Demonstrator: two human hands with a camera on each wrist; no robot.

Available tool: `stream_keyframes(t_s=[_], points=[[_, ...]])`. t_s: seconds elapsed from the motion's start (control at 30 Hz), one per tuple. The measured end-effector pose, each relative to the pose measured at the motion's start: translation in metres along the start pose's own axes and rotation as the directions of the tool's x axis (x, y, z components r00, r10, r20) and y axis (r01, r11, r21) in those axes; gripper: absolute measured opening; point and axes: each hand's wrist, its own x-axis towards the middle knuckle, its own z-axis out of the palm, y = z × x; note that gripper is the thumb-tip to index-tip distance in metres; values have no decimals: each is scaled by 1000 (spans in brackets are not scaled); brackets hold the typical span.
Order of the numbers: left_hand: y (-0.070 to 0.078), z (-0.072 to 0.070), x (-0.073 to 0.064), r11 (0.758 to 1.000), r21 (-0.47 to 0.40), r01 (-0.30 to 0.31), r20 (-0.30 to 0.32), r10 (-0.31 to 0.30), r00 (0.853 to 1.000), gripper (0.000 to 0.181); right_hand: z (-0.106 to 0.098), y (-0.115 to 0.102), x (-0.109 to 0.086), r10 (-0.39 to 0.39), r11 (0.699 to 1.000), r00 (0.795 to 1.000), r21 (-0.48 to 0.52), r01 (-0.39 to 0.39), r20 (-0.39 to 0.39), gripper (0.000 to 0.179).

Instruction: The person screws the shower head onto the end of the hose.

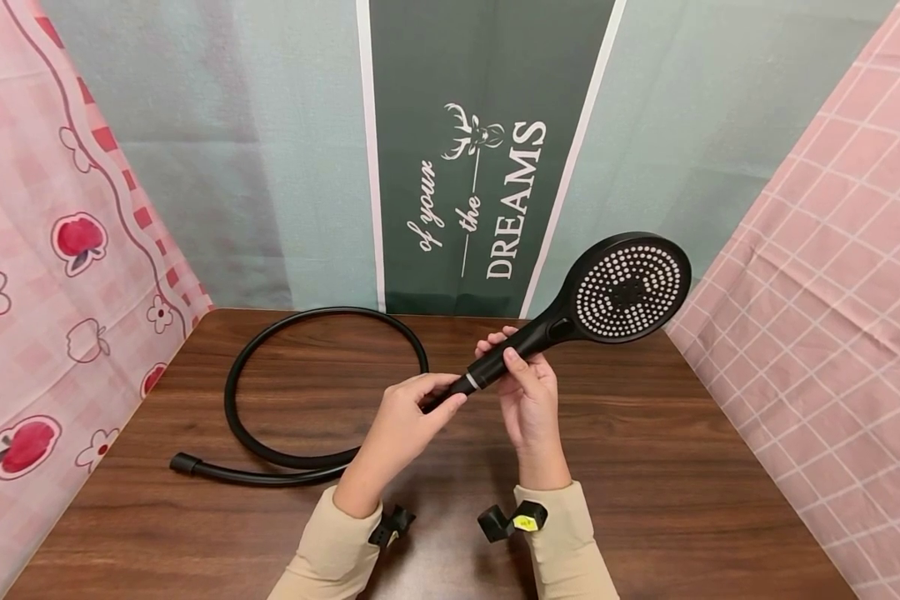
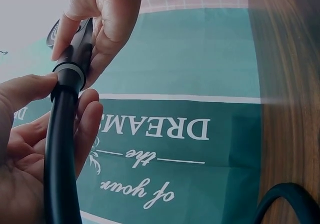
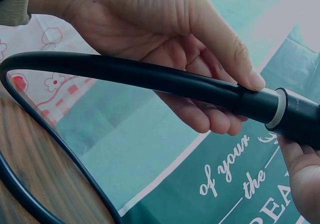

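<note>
A black shower head [image 1: 630,287] with pale nozzles is raised over the table, its face turned up and to the right. My right hand [image 1: 528,400] grips its handle [image 1: 521,340], thumb on top. My left hand [image 1: 401,417] pinches the end fitting of a black shower hose [image 3: 200,87] between thumb and fingers. Fitting and handle end are in line, with a narrow pale ring [image 3: 279,108] showing between them. In the left wrist view the hose [image 2: 60,164] runs down from the left thumb and fingers.
The hose loops over the wooden table [image 1: 645,467], its other end fitting [image 1: 185,463] lying at the left. Behind stands a green cloth backdrop [image 1: 307,167] with lettering. Pink patterned cloths [image 1: 817,275] hang on both sides. Each wrist wears a small black camera [image 1: 513,521].
</note>
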Motion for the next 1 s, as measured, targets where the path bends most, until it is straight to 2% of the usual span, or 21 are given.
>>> stream_keyframes(t_s=[0.4, 0.63, 1.0], points=[[-1, -1, 0, 998, -11, 55, 24, -55, 998, 23, -2, 1, 0, -1, 1000, 1000, -2, 1, -1, 21], [2, -2, 1, 1000, -15, 27, 28, -26, 999, 18, -1, 1, 1, -10, 1000, 1000, -1, 10, 6, 20], [2, -2, 1, 1000, 8, 20, 26, -21, 999, 19, -1, 0, 1, 5, 1000, 1000, -3, -5, -8, 20]])
